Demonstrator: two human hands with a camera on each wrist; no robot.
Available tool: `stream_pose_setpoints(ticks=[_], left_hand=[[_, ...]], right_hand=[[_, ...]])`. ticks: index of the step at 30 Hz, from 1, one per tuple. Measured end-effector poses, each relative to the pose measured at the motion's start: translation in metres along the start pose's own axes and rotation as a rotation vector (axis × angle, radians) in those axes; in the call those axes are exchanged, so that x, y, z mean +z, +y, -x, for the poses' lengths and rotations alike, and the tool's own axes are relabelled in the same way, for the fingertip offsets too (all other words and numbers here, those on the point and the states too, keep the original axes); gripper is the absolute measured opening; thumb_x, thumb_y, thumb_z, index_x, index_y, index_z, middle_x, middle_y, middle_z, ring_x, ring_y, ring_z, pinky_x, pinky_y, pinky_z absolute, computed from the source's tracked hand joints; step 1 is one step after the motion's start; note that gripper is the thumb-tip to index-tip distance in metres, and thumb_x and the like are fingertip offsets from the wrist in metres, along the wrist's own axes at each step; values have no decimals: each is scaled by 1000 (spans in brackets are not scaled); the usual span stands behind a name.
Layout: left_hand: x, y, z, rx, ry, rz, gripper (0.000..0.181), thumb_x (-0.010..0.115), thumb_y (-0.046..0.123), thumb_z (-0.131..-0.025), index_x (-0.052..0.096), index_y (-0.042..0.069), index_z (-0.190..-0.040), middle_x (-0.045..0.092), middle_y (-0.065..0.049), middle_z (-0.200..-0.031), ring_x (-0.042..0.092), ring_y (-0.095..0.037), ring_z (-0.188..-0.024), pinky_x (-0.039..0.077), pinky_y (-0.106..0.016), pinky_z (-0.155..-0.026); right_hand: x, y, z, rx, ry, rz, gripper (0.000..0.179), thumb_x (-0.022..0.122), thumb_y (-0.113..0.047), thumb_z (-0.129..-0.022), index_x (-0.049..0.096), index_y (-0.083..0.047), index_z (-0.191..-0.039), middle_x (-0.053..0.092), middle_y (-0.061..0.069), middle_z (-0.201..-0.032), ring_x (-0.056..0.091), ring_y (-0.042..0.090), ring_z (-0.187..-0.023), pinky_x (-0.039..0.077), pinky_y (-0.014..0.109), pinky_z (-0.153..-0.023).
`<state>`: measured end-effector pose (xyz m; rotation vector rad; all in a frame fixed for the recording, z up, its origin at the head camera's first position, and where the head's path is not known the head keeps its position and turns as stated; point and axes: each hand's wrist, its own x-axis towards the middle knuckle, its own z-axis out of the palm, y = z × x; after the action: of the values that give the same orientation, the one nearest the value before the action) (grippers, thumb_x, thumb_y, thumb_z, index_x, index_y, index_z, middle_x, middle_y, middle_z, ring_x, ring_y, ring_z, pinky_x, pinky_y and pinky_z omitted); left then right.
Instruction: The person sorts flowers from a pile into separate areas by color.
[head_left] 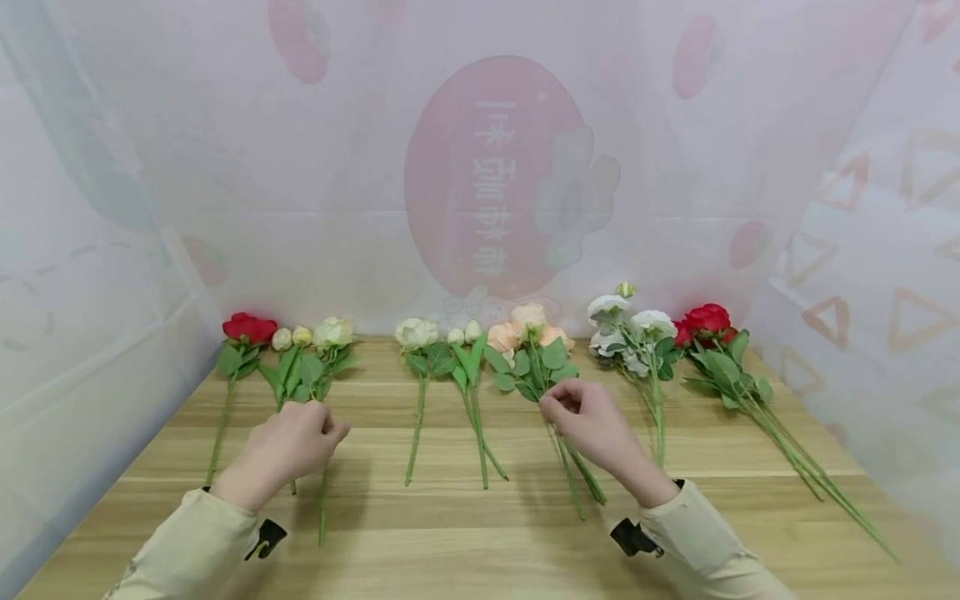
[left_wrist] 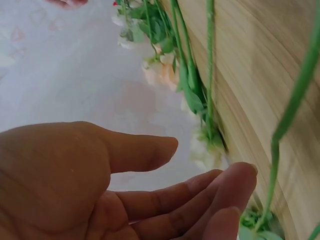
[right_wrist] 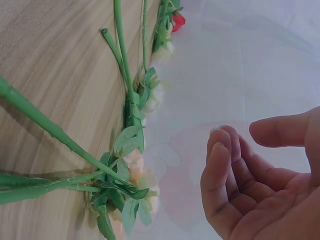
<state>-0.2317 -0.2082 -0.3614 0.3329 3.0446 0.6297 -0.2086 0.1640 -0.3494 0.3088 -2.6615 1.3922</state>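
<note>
My left hand (head_left: 288,442) hangs over the left group of flowers with nothing in it; the left wrist view shows its thumb and loosely bent fingers (left_wrist: 170,210) apart. Around it lie a red flower (head_left: 250,327), yellowish tulip buds (head_left: 302,336) and a pale green-white flower (head_left: 332,332), their stems partly hidden by the hand. Over the stems of the peach roses (head_left: 528,321) is my right hand (head_left: 592,421), its fingers loosely curled. In the right wrist view a gap shows between its thumb and fingertips, with the peach blooms (right_wrist: 134,162) off to the side.
Between the hands lie a cream flower (head_left: 417,333) and white tulip buds (head_left: 472,332). Farther right are white flowers (head_left: 652,323) and red roses (head_left: 707,318) with long stems. Printed cloth walls (head_left: 337,208) enclose the wooden table (head_left: 450,542) at the back and sides.
</note>
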Motion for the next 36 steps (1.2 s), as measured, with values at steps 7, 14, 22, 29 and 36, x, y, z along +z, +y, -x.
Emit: stream_pose_setpoints(ticks=[7,14,22,29,36], left_hand=[[-11,-29,-9,-106,-40,-53,48,52,28,-99,35,18,-56,25,4,-55,24,-12,-51,27,-31,-45],[-20,-52,-14,-156,-79,-102,24,52,21,-92,48,10,-70,49,-11,-70,51,-27,-64,41,-45,-52],[-15,-64,-14,-178,-131,-71,22,55,17,-86,48,10,-66,49,-5,-60,48,-20,-55,38,-38,-50],[-16,-70,-20,-218,-112,-116,20,57,18,-88,53,5,-74,54,-17,-75,52,-29,-66,43,-50,-55],[-12,-77,-23,-184,-142,-71,21,56,15,-90,49,5,-73,50,-11,-67,49,-24,-61,41,-43,-53]], right_hand=[[-3,-2,-1,1,10,20,11,61,-14,-97,71,-9,-94,63,2,-74,58,24,-63,47,34,-57],[-3,-1,-2,3,6,27,11,62,-14,-97,71,-9,-94,63,1,-74,59,20,-62,48,35,-58],[-1,0,-1,9,2,17,10,63,-13,-97,71,-8,-94,63,2,-74,60,20,-63,50,35,-59],[-1,0,-1,9,2,17,10,63,-13,-96,71,-8,-94,63,2,-74,60,20,-63,50,35,-59],[-1,0,-1,9,-12,15,10,62,-13,-97,71,-8,-94,63,2,-74,60,20,-63,51,36,-60]])
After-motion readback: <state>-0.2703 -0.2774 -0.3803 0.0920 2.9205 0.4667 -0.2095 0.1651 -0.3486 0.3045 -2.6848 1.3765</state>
